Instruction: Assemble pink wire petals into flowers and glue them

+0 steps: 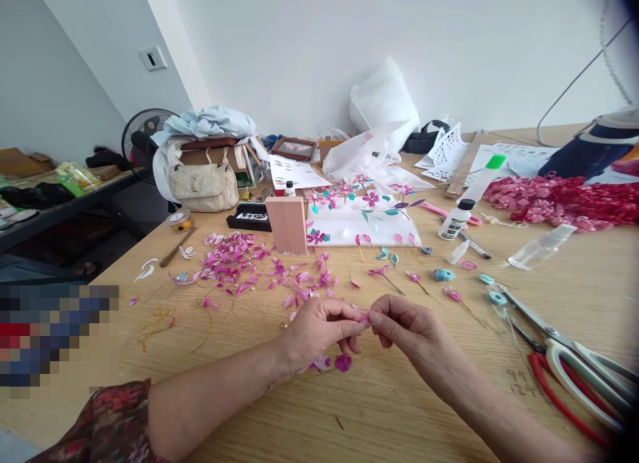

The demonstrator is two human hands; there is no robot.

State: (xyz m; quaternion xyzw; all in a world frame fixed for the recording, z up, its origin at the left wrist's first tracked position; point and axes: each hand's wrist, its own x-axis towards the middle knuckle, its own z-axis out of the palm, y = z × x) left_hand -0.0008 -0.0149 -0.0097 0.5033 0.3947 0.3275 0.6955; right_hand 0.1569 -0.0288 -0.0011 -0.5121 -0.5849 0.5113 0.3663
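My left hand and my right hand meet just above the wooden table, fingertips pinched together on one small pink petal piece. Two more magenta petals lie on the table under my left hand. A scatter of several pink petals spreads out beyond my left hand. Small finished flowers on thin stems lie just past my fingers. A white board with pink flowers and teal leaves lies farther back.
Scissors with red and white handles lie at the right. Glue bottles, a clear spray bottle, teal tape rolls and a wooden block stand nearby. A beige handbag, plastic bags and a pink heap crowd the back.
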